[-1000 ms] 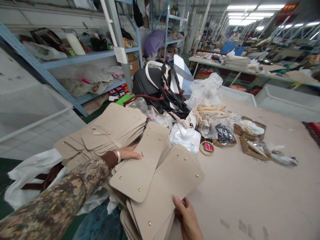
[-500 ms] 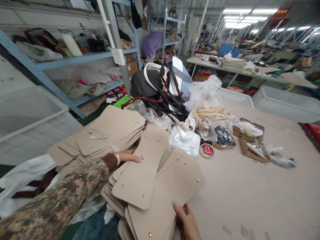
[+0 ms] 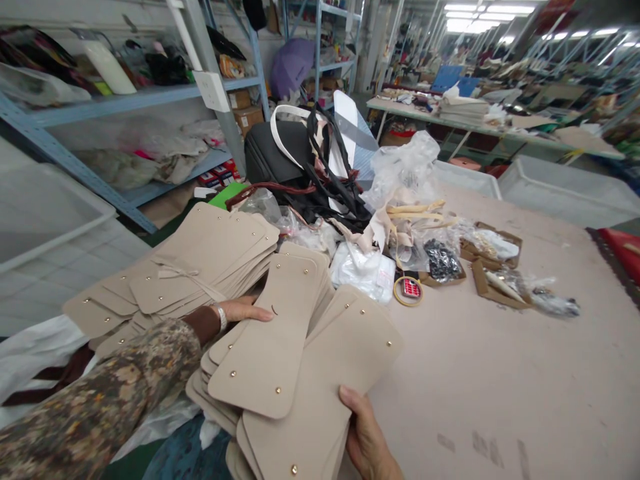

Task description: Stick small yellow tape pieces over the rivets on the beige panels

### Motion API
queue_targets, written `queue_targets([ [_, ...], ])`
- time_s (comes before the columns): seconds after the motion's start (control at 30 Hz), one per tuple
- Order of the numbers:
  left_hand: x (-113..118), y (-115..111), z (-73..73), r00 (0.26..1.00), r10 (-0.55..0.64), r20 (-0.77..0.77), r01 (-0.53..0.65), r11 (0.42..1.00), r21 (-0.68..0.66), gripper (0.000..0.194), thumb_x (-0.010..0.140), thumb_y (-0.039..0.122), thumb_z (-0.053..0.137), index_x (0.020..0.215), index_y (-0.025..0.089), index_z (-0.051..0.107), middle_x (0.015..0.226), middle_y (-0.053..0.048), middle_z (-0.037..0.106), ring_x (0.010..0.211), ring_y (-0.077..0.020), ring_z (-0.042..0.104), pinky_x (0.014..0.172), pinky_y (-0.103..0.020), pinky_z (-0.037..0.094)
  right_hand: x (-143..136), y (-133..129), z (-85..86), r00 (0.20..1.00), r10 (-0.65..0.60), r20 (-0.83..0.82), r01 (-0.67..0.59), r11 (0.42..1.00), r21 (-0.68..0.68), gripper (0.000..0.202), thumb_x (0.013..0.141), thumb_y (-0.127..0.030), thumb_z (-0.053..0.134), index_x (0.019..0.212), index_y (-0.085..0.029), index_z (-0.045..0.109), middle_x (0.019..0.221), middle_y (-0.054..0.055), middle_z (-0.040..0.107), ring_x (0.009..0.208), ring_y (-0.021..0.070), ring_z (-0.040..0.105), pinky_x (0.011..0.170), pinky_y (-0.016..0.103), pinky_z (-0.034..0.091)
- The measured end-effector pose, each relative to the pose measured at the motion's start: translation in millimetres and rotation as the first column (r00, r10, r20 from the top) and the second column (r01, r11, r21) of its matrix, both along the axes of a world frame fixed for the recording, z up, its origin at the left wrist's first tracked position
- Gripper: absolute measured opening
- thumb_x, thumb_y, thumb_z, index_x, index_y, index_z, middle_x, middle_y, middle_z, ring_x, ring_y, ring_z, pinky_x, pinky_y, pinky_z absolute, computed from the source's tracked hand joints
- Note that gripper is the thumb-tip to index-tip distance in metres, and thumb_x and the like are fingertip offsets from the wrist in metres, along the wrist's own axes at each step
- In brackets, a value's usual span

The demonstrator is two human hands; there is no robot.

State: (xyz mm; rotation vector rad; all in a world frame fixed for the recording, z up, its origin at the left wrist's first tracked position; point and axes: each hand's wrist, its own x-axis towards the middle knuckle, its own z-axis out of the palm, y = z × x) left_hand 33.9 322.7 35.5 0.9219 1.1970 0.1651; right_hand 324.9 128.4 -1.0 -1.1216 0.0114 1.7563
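Observation:
Two crossed stacks of beige panels with gold studs lie at the near edge of the table. My left hand grips the side of the upper stack of beige panels, its thumb on the top panel near a small dark curved mark. The fingers of that hand are partly hidden beneath and behind the stack. On the right, my right hand is closed on the edge of the lower stack of beige panels, thumb on top and fingers underneath. Another pile of studded panels, tied with a beige strip, lies to the left.
A black bag and clear plastic bags stand behind the panels. A yellow ring and small cardboard boxes sit on the beige table. White bins and blue shelving stand around.
The whole view has shifted slightly, so everything appears a little further left and higher. Both hands keep their hold on the panel stacks.

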Motion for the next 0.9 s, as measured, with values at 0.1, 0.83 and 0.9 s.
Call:
queue_targets([
  [0.1, 2, 0, 2.0, 1.000, -0.008, -0.018, 0.008, 1.000, 0.001, 0.070, 0.048, 0.047, 0.084, 0.107, 0.016, 0.063, 0.103, -0.011, 0.074, 0.096, -0.0330, 0.068, 0.092, -0.044, 0.052, -3, 2, -1.1, 0.997, -0.052, 0.058, 0.053, 0.998, -0.021, 0.040, 0.049, -0.036, 0.087, 0.081, -0.015, 0.074, 0.081, 0.007, 0.076, 0.094, 0.0316, 0.067, 0.088, 0.043, 0.052],
  [0.83, 15, -5, 37.8, 0.966, 0.099, -0.239, -0.024, 0.954, 0.299, 0.094, 0.042, 0.041, 0.086, 0.126, 0.013, 0.053, 0.115, -0.011, 0.069, 0.111, -0.0346, 0.060, 0.096, -0.041, 0.047, 43, 9, -3.3, 0.989, 0.145, -0.032, -0.148, 0.978, -0.149, 0.029, 0.044, -0.030, 0.087, 0.061, -0.012, 0.074, 0.062, 0.006, 0.073, 0.058, 0.0206, 0.065, 0.064, 0.032, 0.050],
  [0.9, 22, -7, 53.4, 0.963, 0.146, -0.227, -0.057, 0.932, 0.357, 0.090, 0.045, 0.039, 0.085, 0.126, 0.015, 0.053, 0.117, -0.009, 0.067, 0.114, -0.0327, 0.057, 0.099, -0.039, 0.044, 42, 8, -3.9, 0.987, 0.158, -0.035, -0.162, 0.976, -0.143, 0.029, 0.045, -0.031, 0.087, 0.063, -0.012, 0.074, 0.063, 0.006, 0.073, 0.058, 0.0206, 0.065, 0.064, 0.032, 0.051],
])
